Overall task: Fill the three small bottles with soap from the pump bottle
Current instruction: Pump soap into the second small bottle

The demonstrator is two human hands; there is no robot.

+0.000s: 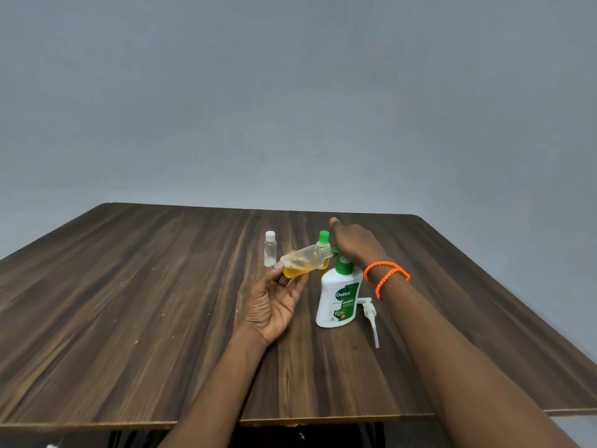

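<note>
Pump bottle (pixel 339 299), mid-surface toward the right edge | green label reads "Dettol" and "ORIGINAL" | smaller print below, including a badge of digits, too small to read

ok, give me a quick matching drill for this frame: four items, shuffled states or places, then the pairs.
Items:
1. white-capped small bottle
2. tilted small bottle
3. Dettol bottle
4. pump head

States:
A. lying on the table, off its bottle
B. held in the left hand, yellow soap inside
C. standing upright, capped, untouched
D. standing with an open neck, white and green

Pairs: 1-C, 2-B, 3-D, 4-A
</note>
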